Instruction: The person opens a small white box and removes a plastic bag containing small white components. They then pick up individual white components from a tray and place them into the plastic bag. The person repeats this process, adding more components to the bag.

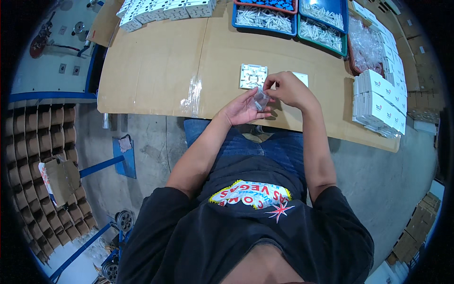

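Over the near edge of the cardboard-covered table, a small clear plastic bag [260, 98] is between my hands. My left hand [242, 110] cradles it, palm up, with the thumb against it and the lower fingers reaching out beneath. The fingertips of my right hand [288, 89] pinch the bag's upper edge. What is inside the bag is too small to tell. Just beyond my hands lies a white square plastic frame [253, 75] with moulded openings. A second flat white piece [301, 78] lies behind my right hand, which hides part of it.
Blue and green trays [295, 36] at the back hold many small white pieces and some blue ones. A red-brown tray [353, 59] of clear bags stands to their right. White boxes [379, 102] are stacked at the right edge, and white square units [165, 10] at the far left.
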The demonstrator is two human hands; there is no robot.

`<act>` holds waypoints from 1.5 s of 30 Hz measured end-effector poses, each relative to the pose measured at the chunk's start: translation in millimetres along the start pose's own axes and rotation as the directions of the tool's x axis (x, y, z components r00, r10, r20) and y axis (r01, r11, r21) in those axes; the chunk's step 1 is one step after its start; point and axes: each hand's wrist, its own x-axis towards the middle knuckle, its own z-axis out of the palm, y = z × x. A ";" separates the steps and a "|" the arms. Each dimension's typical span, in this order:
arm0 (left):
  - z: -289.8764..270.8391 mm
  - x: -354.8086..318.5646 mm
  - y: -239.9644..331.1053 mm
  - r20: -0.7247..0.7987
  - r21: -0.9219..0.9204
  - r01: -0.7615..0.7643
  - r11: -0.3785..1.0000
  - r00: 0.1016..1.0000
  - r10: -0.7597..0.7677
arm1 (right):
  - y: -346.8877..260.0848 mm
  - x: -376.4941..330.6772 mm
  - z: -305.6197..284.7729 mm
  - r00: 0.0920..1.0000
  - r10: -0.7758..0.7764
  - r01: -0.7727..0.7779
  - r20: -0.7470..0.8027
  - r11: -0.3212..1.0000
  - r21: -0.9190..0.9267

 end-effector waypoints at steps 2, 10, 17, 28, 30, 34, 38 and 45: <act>-0.9 0.0 -0.2 0.008 -0.001 0.000 1.000 1.000 0.000 | -0.2 1.8 -1.4 0.999 -0.009 0.011 0.051 0.999 -0.039; 1.5 1.0 -0.4 0.017 -0.018 -0.020 1.000 1.000 0.020 | 24.9 4.3 16.0 0.979 -0.164 0.155 -0.124 0.985 -0.078; -11.0 0.2 -1.4 0.021 -0.030 -0.028 0.999 0.999 0.029 | 35.3 3.2 39.3 0.974 -0.186 0.196 -0.129 0.978 0.072; -8.0 -0.2 -1.6 -0.006 -0.040 -0.032 0.999 0.999 0.032 | 37.1 7.4 47.7 0.981 -0.179 0.182 -0.076 0.983 0.023; -7.6 -1.3 -2.7 -0.015 -0.034 -0.040 0.999 0.999 0.040 | 36.9 7.6 50.1 0.991 -0.116 0.121 -0.072 0.991 0.060; -5.0 -0.8 -1.9 -0.027 -0.020 -0.039 0.999 0.999 0.038 | 31.0 5.0 45.4 0.991 -0.118 0.126 -0.064 0.983 0.131; -1.1 0.3 0.2 -0.013 -0.033 -0.029 0.999 1.000 0.028 | 31.2 3.7 42.3 0.992 -0.081 0.108 -0.101 0.951 0.291; 10.3 -2.1 4.2 -0.007 -0.035 0.000 0.999 1.000 -0.001 | 52.7 13.2 14.2 0.959 0.001 0.114 -0.282 0.914 0.390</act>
